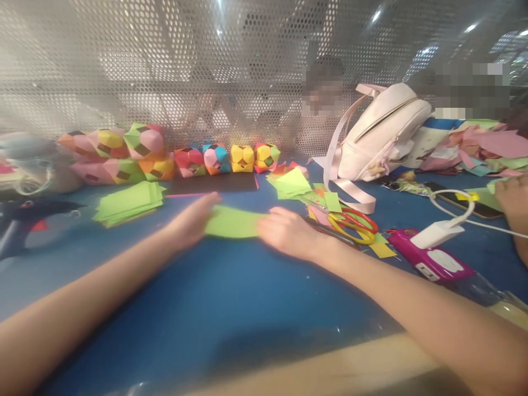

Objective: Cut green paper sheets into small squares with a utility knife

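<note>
Two bare hands hold a strip of green paper (233, 223) just above or on a blue table (256, 291), midway between left and right; motion blur hides whether it touches the surface. The left hand (190, 224) closes on the paper's left end, and the right hand (289, 234), fingers curled, grips its right end, leaving the middle bare.

Thin and nearly weightless by the look of it, the paper should bend readily and take a crease under little pressure, yet a hard tug between the two ends could tear it. Its face is probably smooth enough to slide on the tabletop, so the best hold is a light pinch at the opposite ends, thumbs and fingertips near the edges, with the palms off the middle.

Beyond the left hand lies a stack of green sheets (128, 203), fanned and unevenly squared. Multicoloured folded-paper shapes (216, 159) line the far side. Just beyond the right hand sit yellow-handled scissors (368, 240) among scraps, and a pale backpack (383, 135) leans at the far right, near a perforated screen (173, 33).
</note>
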`<move>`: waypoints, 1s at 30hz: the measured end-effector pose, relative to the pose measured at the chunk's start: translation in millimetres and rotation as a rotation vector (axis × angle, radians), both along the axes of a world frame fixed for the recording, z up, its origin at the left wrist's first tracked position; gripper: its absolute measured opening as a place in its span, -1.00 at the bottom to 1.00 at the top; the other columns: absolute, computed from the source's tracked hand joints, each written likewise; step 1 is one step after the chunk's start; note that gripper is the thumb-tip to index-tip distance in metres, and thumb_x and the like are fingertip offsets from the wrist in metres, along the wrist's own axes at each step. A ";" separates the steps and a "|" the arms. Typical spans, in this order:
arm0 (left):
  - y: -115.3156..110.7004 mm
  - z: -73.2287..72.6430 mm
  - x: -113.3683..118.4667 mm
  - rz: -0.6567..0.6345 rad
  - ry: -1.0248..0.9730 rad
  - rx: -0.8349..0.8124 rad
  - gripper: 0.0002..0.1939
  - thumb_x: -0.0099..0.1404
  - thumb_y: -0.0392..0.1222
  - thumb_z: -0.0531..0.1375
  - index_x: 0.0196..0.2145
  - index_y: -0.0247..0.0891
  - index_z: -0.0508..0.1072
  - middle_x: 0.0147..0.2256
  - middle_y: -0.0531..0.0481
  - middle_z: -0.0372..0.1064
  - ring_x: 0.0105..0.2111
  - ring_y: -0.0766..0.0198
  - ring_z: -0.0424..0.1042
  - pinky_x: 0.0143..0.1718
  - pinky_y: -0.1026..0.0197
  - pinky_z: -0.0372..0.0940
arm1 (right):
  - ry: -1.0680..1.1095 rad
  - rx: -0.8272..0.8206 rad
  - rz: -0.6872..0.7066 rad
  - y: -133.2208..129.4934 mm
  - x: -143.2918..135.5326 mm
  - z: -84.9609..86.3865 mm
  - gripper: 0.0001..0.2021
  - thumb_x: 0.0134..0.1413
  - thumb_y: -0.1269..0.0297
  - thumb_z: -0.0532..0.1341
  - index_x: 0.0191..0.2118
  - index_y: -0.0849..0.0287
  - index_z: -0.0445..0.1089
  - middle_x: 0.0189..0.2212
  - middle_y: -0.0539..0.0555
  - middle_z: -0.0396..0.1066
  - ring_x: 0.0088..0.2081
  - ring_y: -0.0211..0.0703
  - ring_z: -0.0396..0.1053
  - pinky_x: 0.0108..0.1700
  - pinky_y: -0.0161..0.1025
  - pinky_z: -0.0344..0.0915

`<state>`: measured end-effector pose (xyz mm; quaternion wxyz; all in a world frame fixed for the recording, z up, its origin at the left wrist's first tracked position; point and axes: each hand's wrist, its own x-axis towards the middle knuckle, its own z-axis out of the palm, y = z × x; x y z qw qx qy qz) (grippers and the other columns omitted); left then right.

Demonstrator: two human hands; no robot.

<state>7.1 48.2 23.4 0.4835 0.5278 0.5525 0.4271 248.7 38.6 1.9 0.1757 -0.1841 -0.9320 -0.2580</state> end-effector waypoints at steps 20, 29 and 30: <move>11.3 -6.3 -8.8 0.180 -0.370 0.086 -0.71 -0.06 -0.53 0.20 -0.34 -0.32 0.39 -0.38 0.01 0.43 -0.41 0.33 0.44 -0.34 0.31 0.36 | 0.885 -0.959 -0.558 30.8 30.0 34.5 -0.85 0.11 0.21 0.14 -0.38 0.16 0.33 -0.40 0.05 0.40 -0.42 -0.21 0.31 -0.34 -0.25 0.22; -0.2 -5.9 -2.1 0.086 -0.376 -0.016 -0.75 0.08 -0.30 0.25 -0.22 -0.27 0.47 -0.40 -0.03 0.47 -0.41 0.24 0.48 -0.41 0.26 0.38 | 1.092 -0.990 -0.495 25.7 23.9 36.0 -0.64 -0.07 0.36 0.16 -0.65 0.10 -0.08 -0.67 -0.17 -0.13 -0.59 -0.36 -0.11 -0.51 -0.30 -0.14; 0.0 -5.4 -3.8 0.077 -0.371 -0.031 -0.76 0.11 -0.25 0.25 -0.21 -0.26 0.47 -0.40 -0.04 0.48 -0.39 0.23 0.49 -0.40 0.25 0.38 | 1.102 -1.048 -0.472 26.3 25.2 36.8 -0.67 -0.08 0.35 0.17 -0.66 0.11 -0.04 -0.68 -0.17 -0.07 -0.59 -0.36 -0.06 -0.51 -0.30 -0.11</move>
